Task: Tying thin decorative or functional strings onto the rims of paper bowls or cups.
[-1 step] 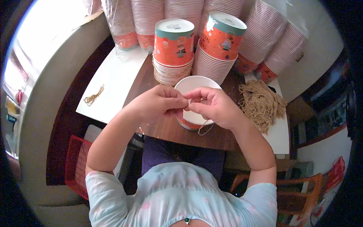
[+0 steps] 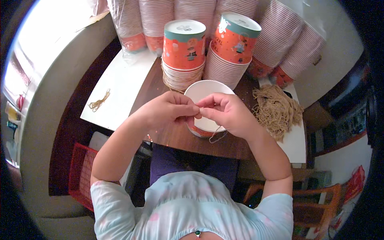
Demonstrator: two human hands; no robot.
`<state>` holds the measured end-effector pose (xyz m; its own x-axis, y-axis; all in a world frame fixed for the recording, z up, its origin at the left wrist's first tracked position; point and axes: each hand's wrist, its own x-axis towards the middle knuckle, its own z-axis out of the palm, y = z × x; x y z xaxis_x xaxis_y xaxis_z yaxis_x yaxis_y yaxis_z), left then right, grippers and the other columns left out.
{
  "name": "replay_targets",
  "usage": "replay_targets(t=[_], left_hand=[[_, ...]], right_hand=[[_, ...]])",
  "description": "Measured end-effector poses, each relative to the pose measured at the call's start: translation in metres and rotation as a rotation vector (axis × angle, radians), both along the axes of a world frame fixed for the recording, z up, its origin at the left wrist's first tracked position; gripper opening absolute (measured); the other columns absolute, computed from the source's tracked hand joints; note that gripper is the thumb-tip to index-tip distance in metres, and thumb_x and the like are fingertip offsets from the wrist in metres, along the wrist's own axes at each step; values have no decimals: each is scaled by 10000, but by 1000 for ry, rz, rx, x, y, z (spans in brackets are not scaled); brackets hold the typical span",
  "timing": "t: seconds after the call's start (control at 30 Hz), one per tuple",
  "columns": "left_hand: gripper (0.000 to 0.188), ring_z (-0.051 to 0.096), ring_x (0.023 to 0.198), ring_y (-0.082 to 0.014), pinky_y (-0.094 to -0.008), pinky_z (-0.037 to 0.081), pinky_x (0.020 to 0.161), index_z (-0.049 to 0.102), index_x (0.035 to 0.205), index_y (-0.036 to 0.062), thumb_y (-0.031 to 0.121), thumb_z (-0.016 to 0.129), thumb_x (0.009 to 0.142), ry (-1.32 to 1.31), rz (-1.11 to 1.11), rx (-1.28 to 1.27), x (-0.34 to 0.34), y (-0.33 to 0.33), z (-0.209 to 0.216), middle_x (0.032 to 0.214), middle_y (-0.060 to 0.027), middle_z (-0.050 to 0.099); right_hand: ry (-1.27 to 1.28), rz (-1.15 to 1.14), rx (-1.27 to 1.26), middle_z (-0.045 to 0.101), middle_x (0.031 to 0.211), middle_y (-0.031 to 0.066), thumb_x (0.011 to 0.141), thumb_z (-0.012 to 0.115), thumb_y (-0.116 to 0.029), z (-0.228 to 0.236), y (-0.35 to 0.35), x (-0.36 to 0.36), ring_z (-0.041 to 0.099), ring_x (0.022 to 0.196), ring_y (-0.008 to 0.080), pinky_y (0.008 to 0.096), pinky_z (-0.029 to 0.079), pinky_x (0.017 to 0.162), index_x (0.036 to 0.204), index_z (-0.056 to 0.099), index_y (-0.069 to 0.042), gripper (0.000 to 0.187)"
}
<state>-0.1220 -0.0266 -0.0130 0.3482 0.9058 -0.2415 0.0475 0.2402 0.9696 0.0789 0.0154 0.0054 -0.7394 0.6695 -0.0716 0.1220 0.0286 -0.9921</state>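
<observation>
A paper bucket (image 2: 212, 86) with a white inside and an orange printed wall stands upright on the brown table top in front of me. Above its opening my left hand (image 2: 174, 107) and my right hand (image 2: 229, 114) meet, thumb and forefinger of each pinched together. Between the fingertips is a bit of thin string, mostly hidden by them. Below my right hand a loop of tan string (image 2: 216, 138) hangs against the bucket's outer wall. Right of my right hand lies a heap of tan strings (image 2: 276, 112).
Behind the bucket stand two upside-down bucket stacks, a left one (image 2: 185, 50) with strings round its rims and a right one (image 2: 236, 40). Plastic-wrapped stacks (image 2: 276, 34) line the back. A small string bundle (image 2: 99, 101) lies at left. A red basket (image 2: 82, 172) is below the table.
My right thumb and forefinger have closed nearer together at the left fingertips. The hanging string has shifted slightly. The bucket stays in place.
</observation>
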Motion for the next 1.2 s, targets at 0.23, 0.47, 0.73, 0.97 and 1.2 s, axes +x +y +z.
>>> replay_targets(t=[0.23, 0.47, 0.73, 0.97, 1.2], left_hand=[[137, 558, 663, -53, -184, 437, 574, 644, 880, 16, 141, 592, 884, 1, -52, -24, 2, 2, -5, 796, -14, 642], [115, 568, 684, -65, -227, 460, 592, 645, 832, -12, 103, 651, 829, 71, 45, 203, 13, -24, -10, 758, -34, 642], [207, 602, 822, -297, -361, 490, 702, 630, 884, 13, 133, 672, 721, 784, 509, 744, 9, -4, -19, 815, -125, 593], [291, 593, 673, -110, -272, 485, 613, 638, 1029, -26, 113, 644, 774, 590, 259, 370, -12, 49, -59, 783, -66, 658], [308, 516, 535, -29, -170, 379, 440, 647, 1053, -6, 23, 550, 762, 31, 260, 70, -28, 49, -70, 726, -1, 629]], right_hand=[[-113, -113, 572, 618, 795, 38, 820, 643, -79, -8, -3, 6, 575, 692, 82, 249, 460, 596, 884, 646, -5, 97], [-112, -26, 939, 561, 755, 121, 749, 654, -91, -12, -17, 15, 591, 700, 283, 363, 487, 632, 795, 611, -13, 100], [-219, -235, 1059, 557, 945, 136, 752, 659, -117, -23, 46, 27, 574, 880, 276, 353, 461, 778, 762, 593, 3, 138], [-500, -76, 846, 605, 720, 147, 721, 624, -128, -44, 73, 40, 601, 669, 255, 337, 482, 636, 765, 631, 15, 150], [-386, -177, 694, 561, 600, 19, 743, 619, -97, -5, 41, 36, 482, 558, 52, 234, 394, 504, 752, 622, 28, 125]])
